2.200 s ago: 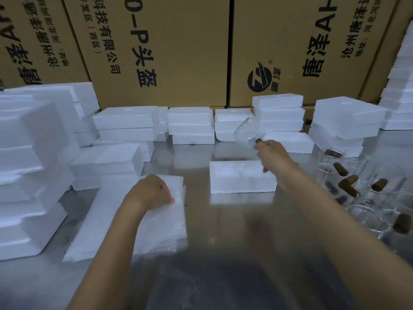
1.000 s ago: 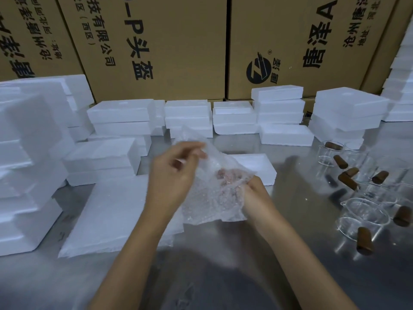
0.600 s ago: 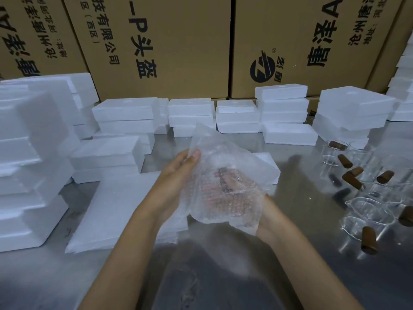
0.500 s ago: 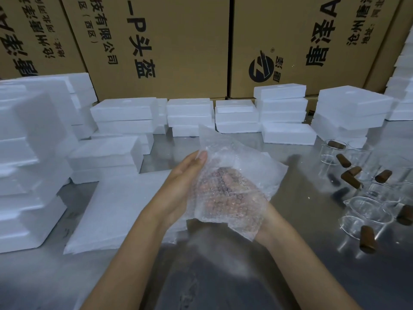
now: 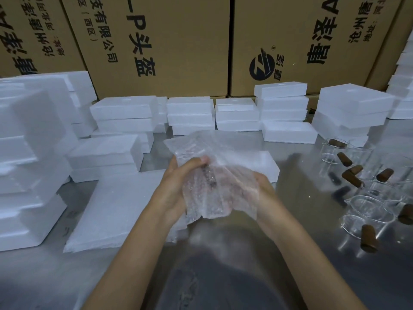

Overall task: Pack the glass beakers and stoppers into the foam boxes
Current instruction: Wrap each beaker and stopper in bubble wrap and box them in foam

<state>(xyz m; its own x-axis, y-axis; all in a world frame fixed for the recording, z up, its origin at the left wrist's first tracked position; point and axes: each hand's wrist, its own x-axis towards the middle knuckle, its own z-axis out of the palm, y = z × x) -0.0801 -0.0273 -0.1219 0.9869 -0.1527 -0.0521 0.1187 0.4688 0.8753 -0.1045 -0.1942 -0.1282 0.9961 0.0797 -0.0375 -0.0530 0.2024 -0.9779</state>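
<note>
Wrapping a beaker (image 5: pixel 210 184) in bubble wrap (image 5: pixel 221 166): left hand (image 5: pixel 178 182) and right hand (image 5: pixel 262 186) both grip the bundle above the surface (image 5: pixel 312 253). Next, probably seat it in the open box (image 5: pixel 266 164) behind.

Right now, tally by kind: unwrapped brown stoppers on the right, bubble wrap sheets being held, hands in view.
Brown stoppers: 7
Bubble wrap sheet: 1
Hands: 2, left hand and right hand, both holding the sheet
Total: 10
Two darker shapes beside the stoppers may be reflections; not counted.
</note>
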